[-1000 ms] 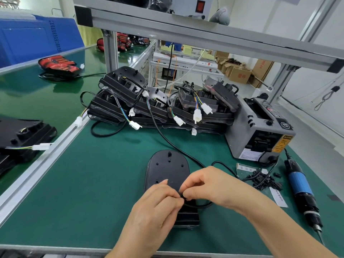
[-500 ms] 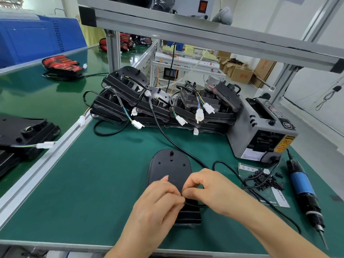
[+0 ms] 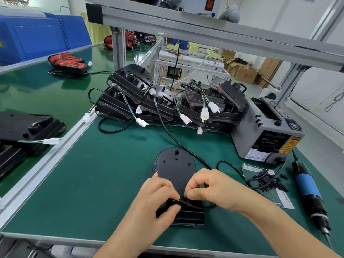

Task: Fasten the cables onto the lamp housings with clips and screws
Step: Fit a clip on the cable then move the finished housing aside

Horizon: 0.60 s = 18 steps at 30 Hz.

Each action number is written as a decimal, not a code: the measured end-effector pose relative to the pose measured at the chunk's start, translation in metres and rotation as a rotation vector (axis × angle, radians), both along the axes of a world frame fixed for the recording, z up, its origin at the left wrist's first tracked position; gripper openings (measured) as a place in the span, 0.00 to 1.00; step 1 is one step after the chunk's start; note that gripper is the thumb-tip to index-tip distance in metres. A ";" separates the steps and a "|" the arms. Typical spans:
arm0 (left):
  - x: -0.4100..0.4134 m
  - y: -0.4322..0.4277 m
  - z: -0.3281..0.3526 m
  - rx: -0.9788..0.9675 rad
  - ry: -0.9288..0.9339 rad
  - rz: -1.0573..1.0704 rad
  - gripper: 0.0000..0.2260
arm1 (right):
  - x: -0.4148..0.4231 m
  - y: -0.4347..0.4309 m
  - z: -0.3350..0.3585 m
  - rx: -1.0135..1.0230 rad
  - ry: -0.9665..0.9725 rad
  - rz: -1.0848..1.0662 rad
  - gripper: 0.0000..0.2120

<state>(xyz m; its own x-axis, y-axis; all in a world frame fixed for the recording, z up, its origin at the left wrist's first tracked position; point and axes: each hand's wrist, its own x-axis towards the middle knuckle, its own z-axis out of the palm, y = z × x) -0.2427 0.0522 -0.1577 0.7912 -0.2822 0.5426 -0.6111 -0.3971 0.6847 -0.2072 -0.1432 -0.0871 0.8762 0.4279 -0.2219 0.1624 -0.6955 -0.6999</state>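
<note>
A black lamp housing (image 3: 175,170) lies back-up on the green mat in front of me. Its black cable (image 3: 173,138) runs from the far pile, loops right and comes back under my fingers. My left hand (image 3: 154,203) and my right hand (image 3: 210,189) meet over the housing's near end, and both pinch the cable where its coloured wires enter the housing. Whether a clip sits between my fingers is hidden. A heap of small black clips (image 3: 270,183) lies on paper to the right. A blue electric screwdriver (image 3: 309,194) rests at the far right.
A pile of lamp housings (image 3: 167,103) with white connectors fills the back of the mat. A grey tape dispenser (image 3: 270,131) stands at back right. More housings (image 3: 28,133) lie on the left bench beyond an aluminium rail (image 3: 55,151). A shelf beam (image 3: 204,30) hangs overhead.
My hands stay together on the cable at the housing's near end and have slid slightly nearer to me. The slack loop of cable on the right has shifted.
</note>
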 end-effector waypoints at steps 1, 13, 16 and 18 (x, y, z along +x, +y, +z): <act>0.000 -0.001 0.000 0.002 -0.006 0.005 0.04 | 0.000 0.001 0.001 -0.008 0.003 0.006 0.09; -0.001 -0.003 -0.004 -0.012 -0.048 0.041 0.03 | 0.007 0.009 0.015 -0.123 0.080 0.021 0.07; 0.000 -0.004 -0.005 -0.011 -0.051 0.048 0.03 | 0.012 0.013 0.019 -0.197 0.097 0.051 0.04; 0.000 -0.004 -0.006 -0.012 -0.045 0.047 0.02 | 0.016 0.015 0.022 -0.261 0.094 0.076 0.03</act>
<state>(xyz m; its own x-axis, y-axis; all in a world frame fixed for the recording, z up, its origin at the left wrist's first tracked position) -0.2428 0.0487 -0.1635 0.7781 -0.2390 0.5809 -0.6224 -0.4179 0.6617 -0.1915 -0.1280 -0.0646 0.8141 0.4092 -0.4122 0.1637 -0.8426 -0.5131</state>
